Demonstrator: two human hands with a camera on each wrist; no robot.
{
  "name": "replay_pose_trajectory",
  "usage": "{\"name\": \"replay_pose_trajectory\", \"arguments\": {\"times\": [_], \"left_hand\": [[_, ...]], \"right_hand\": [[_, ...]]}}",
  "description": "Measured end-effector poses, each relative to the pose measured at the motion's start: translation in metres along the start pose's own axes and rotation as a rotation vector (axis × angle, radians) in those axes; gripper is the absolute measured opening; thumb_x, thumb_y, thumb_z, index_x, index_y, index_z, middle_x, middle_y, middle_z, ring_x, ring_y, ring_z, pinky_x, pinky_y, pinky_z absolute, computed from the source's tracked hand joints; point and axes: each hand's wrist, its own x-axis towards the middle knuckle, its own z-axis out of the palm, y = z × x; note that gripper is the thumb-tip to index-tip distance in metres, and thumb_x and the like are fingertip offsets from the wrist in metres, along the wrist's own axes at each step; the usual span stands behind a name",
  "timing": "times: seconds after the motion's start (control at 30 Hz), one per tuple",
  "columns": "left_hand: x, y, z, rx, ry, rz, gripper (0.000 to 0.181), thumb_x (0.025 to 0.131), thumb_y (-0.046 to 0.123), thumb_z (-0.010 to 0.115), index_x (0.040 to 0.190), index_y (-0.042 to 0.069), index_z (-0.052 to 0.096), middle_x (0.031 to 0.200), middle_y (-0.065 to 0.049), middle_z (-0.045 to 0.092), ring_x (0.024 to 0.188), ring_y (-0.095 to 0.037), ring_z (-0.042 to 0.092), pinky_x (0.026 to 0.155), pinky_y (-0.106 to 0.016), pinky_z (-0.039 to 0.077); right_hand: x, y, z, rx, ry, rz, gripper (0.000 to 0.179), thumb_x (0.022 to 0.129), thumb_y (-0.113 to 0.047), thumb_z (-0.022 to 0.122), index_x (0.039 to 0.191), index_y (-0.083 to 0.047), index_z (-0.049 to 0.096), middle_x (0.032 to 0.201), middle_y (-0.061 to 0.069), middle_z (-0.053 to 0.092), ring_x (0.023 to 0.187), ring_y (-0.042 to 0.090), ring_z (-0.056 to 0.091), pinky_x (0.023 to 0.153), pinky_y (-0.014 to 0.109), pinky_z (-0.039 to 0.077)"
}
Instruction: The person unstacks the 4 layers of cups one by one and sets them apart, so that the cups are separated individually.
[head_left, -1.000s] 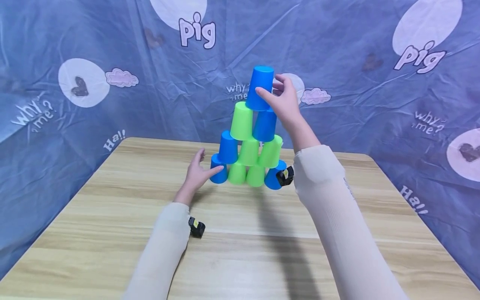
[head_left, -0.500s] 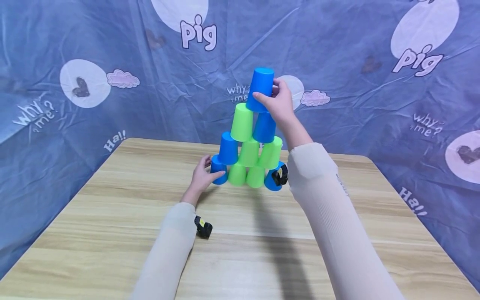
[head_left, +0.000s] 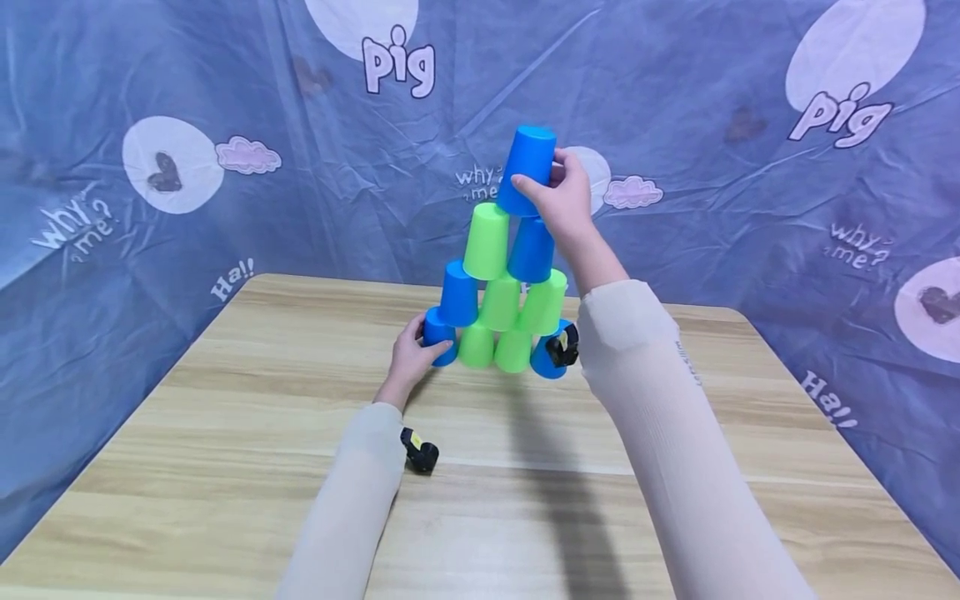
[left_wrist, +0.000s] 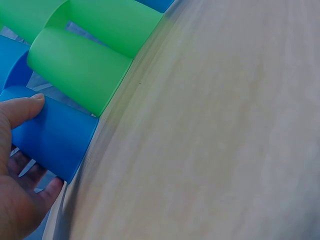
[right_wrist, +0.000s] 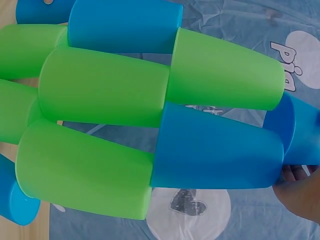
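Note:
In the head view my right hand (head_left: 566, 200) pinches a blue cup (head_left: 527, 167), upside down and slightly tilted, at the top of a cup pyramid. Right under its rim are a green cup (head_left: 487, 242) and another blue cup (head_left: 532, 250). My left hand (head_left: 411, 358) holds the blue cup (head_left: 441, 329) at the bottom left corner. In the left wrist view the thumb (left_wrist: 22, 110) lies on that cup's near side, while the other fingers reach round behind it. The right wrist view shows the top cup (right_wrist: 305, 130) only in part, at the right edge.
Green cups (head_left: 512, 350) and blue cups make up the lower rows. A bottom right blue cup (head_left: 547, 360) is partly covered by the black wrist camera (head_left: 562, 345). The wooden table (head_left: 480, 525) ends at a blue printed cloth (head_left: 337, 200) behind.
My left hand has moved right and taken hold of the bottom left blue cup. The top blue cup in my right hand has shifted slightly up and to the right.

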Motion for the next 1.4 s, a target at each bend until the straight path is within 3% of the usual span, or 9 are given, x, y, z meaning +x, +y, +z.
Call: {"name": "replay_pose_trajectory", "arguments": {"times": [0.27,0.4,0.83,1.1,1.4], "left_hand": [[0.003,-0.005,0.002,-0.006,-0.005,-0.011,0.06,0.076,0.014,0.066,0.129,0.009,0.038,0.127,-0.013,0.04,0.114,-0.028,0.037,0.093,-0.043,0.031],[0.003,-0.008,0.002,-0.001,-0.001,-0.015,0.061,0.076,0.016,0.067,0.129,0.011,0.038,0.127,-0.012,0.04,0.114,-0.027,0.038,0.092,-0.043,0.031],[0.005,-0.01,0.0,-0.026,-0.008,-0.02,0.062,0.074,0.016,0.068,0.128,0.009,0.039,0.125,-0.013,0.042,0.111,-0.028,0.04,0.091,-0.042,0.033],[0.006,-0.007,-0.003,-0.045,-0.026,-0.036,0.063,0.073,0.016,0.069,0.128,0.009,0.039,0.124,-0.013,0.043,0.11,-0.027,0.041,0.091,-0.041,0.034],[0.006,-0.007,-0.004,-0.061,-0.029,-0.038,0.063,0.072,0.015,0.07,0.127,0.009,0.041,0.123,-0.013,0.044,0.11,-0.027,0.042,0.09,-0.04,0.034]], "right_hand": [[-0.002,-0.009,-0.016,0.064,0.06,-0.042,0.058,0.077,-0.028,0.064,0.126,-0.013,0.037,0.118,0.007,0.044,0.105,0.016,0.043,0.089,0.032,0.036],[-0.005,-0.009,-0.031,0.115,0.105,-0.1,0.057,0.077,-0.024,0.065,0.125,-0.011,0.038,0.117,0.009,0.045,0.105,0.018,0.044,0.089,0.031,0.037],[-0.022,0.017,-0.084,0.192,0.252,-0.252,0.054,0.073,-0.015,0.068,0.12,-0.007,0.042,0.11,0.011,0.047,0.1,0.02,0.045,0.09,0.03,0.036],[-0.037,0.048,-0.109,0.093,0.322,-0.213,0.053,0.073,-0.015,0.068,0.119,-0.008,0.042,0.108,0.009,0.048,0.099,0.019,0.046,0.09,0.028,0.035],[-0.055,0.092,-0.125,0.066,0.353,-0.125,0.054,0.074,-0.013,0.067,0.12,-0.008,0.04,0.114,0.012,0.045,0.103,0.021,0.043,0.092,0.032,0.034]]}}
